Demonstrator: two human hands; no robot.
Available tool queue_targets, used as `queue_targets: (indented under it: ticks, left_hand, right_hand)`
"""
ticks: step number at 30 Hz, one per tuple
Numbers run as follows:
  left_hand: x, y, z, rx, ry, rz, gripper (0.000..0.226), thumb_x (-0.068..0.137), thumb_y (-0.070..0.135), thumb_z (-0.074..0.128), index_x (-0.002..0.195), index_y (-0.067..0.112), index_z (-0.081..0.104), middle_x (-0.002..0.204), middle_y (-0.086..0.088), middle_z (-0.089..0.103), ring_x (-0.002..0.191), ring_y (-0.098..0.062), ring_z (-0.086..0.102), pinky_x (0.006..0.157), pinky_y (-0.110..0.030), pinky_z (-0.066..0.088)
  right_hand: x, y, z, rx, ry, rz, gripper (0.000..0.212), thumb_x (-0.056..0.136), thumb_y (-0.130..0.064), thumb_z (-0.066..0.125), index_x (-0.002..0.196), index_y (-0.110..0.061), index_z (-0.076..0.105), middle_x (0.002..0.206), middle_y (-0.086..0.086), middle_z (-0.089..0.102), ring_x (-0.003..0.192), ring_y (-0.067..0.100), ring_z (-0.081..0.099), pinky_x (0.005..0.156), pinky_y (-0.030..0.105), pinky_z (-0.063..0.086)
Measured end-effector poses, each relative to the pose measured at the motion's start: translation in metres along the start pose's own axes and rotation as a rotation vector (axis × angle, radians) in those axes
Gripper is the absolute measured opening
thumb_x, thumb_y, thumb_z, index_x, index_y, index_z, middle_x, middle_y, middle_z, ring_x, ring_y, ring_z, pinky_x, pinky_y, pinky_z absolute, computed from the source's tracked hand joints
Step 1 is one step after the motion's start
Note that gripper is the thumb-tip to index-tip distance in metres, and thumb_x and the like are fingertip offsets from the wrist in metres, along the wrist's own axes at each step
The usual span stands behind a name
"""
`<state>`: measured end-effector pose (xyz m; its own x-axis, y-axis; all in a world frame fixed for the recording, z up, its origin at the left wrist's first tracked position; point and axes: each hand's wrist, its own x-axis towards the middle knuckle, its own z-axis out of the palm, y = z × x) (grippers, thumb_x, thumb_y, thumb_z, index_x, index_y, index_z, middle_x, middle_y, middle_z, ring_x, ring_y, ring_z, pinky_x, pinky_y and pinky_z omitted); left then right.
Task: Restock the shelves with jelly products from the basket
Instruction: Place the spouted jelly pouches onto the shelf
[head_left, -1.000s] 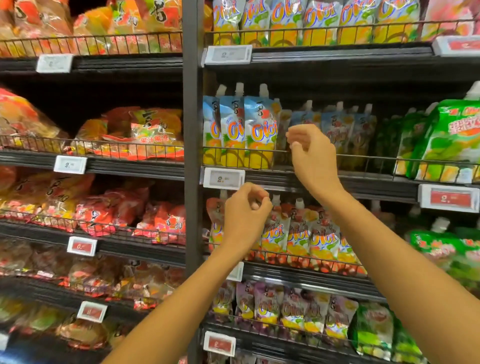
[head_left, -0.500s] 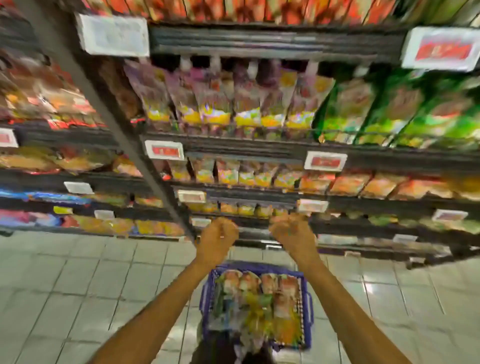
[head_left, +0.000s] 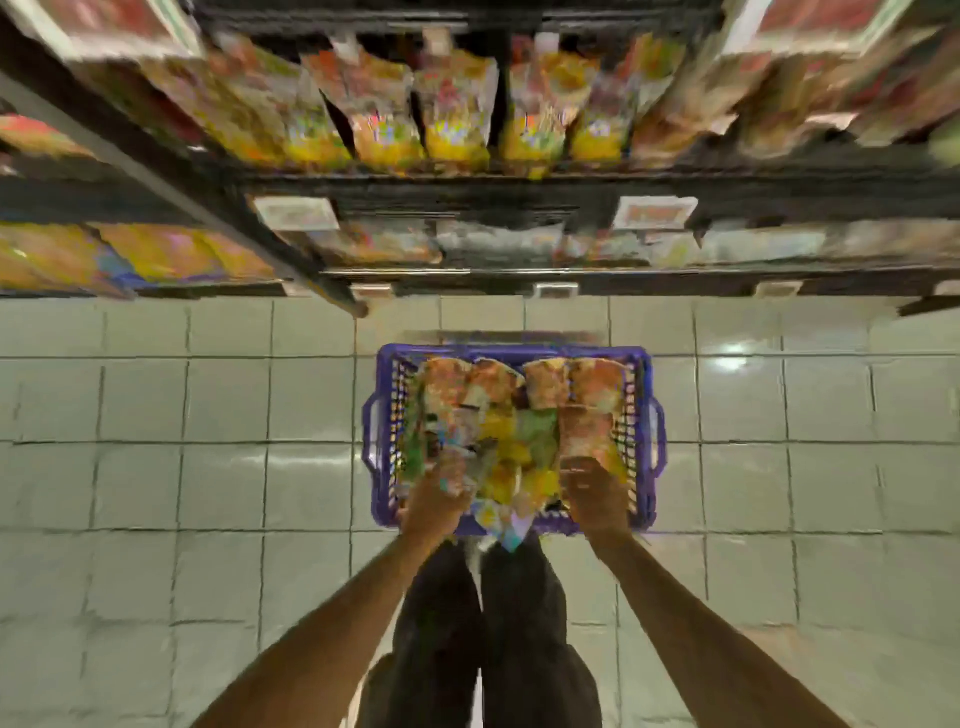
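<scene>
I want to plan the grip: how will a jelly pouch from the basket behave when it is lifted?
Probably floppy: the pouches lie slumped and crumpled in the basket. Their glossy film may be slippery. Likely not fragile, since they are piled loosely.

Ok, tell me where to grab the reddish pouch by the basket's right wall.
Probably its near end, from above on the person's side: the reddish pouch lies lengthwise atop the pile in the basket, that end just ahead of the right hand.
</scene>
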<state>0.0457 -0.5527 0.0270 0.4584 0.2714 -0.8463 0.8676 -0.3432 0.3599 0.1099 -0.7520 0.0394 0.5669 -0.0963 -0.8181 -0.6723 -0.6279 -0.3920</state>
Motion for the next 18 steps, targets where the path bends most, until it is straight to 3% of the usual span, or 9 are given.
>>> queue_targets:
  ticks: [1,3,5,8,10,12,14,17,18]
  left_hand:
    - [0.012,-0.009,0.010,-0.019,-0.011,-0.005,0.037,0.090,0.010,0.064,0.126,0.007,0.059,0.125,-0.013,0.062,0.117,-0.030,0.059,0.098,-0.039,0.048]
    - [0.032,-0.018,0.033,-0.010,-0.044,-0.013,0.026,0.088,0.024,0.066,0.106,0.005,0.066,0.106,-0.014,0.065,0.102,-0.026,0.062,0.090,-0.043,0.048]
    - [0.052,-0.029,0.058,-0.009,-0.108,-0.088,0.050,0.092,0.039,0.062,0.087,-0.010,0.063,0.091,-0.034,0.063,0.089,-0.040,0.064,0.077,-0.049,0.045]
    - [0.074,-0.036,0.079,-0.173,-0.136,-0.306,0.060,0.097,0.049,0.051,0.108,-0.009,0.063,0.114,-0.030,0.065,0.105,-0.038,0.064,0.088,-0.043,0.050]
    - [0.089,-0.041,0.087,-0.510,-0.132,-0.463,0.052,0.097,0.046,0.052,0.117,-0.001,0.060,0.118,-0.019,0.065,0.100,-0.030,0.066,0.091,-0.041,0.054]
    - [0.100,-0.045,0.087,-0.833,-0.156,-0.547,0.035,0.098,0.040,0.054,0.106,0.006,0.059,0.092,-0.012,0.068,0.067,-0.017,0.065,0.068,-0.033,0.056]
    - [0.103,-0.049,0.088,-0.978,-0.125,-0.604,0.030,0.096,0.038,0.056,0.090,0.009,0.056,0.061,-0.009,0.064,0.037,-0.009,0.052,0.041,-0.021,0.047]
    - [0.100,-0.044,0.089,-0.985,-0.049,-0.603,0.028,0.097,0.036,0.058,0.105,0.009,0.060,0.078,-0.033,0.067,0.030,-0.007,0.047,0.029,-0.014,0.035]
    - [0.096,-0.043,0.087,-0.993,-0.042,-0.596,0.022,0.097,0.033,0.058,0.101,0.011,0.060,0.068,-0.033,0.064,0.026,-0.006,0.042,0.027,-0.013,0.030]
  right_hand:
    - [0.011,0.013,0.014,-0.024,0.031,-0.037,0.030,0.085,0.013,0.054,0.102,-0.008,0.066,0.070,-0.011,0.071,0.069,0.011,0.069,0.052,0.007,0.041]
    - [0.030,0.027,0.038,-0.081,0.042,-0.086,0.035,0.081,0.015,0.053,0.106,-0.003,0.071,0.093,0.010,0.071,0.087,0.031,0.067,0.059,0.015,0.040]
    - [0.049,0.041,0.056,-0.213,0.004,-0.143,0.043,0.081,0.009,0.054,0.115,-0.013,0.071,0.114,0.010,0.069,0.102,0.030,0.065,0.072,0.024,0.046]
    - [0.071,0.056,0.076,-0.445,-0.078,-0.267,0.050,0.084,0.003,0.059,0.127,-0.021,0.063,0.136,0.003,0.057,0.120,0.025,0.056,0.093,0.034,0.049]
    - [0.080,0.063,0.085,-0.497,-0.077,-0.278,0.048,0.085,-0.002,0.063,0.129,-0.022,0.059,0.140,0.001,0.054,0.124,0.025,0.052,0.097,0.038,0.049]
    - [0.086,0.068,0.089,-0.549,-0.067,-0.269,0.057,0.081,-0.006,0.071,0.133,-0.023,0.053,0.144,-0.001,0.050,0.130,0.025,0.046,0.100,0.036,0.047]
    - [0.090,0.072,0.090,-0.651,-0.072,-0.293,0.069,0.078,-0.015,0.077,0.138,-0.026,0.045,0.147,-0.003,0.045,0.133,0.027,0.038,0.101,0.035,0.042]
    - [0.089,0.076,0.093,-0.687,-0.056,-0.286,0.074,0.079,-0.013,0.076,0.140,-0.027,0.037,0.144,-0.002,0.048,0.131,0.030,0.036,0.094,0.039,0.046]
    - [0.089,0.076,0.094,-0.688,-0.046,-0.279,0.073,0.080,-0.011,0.074,0.140,-0.024,0.034,0.140,0.001,0.050,0.129,0.031,0.038,0.091,0.040,0.048]
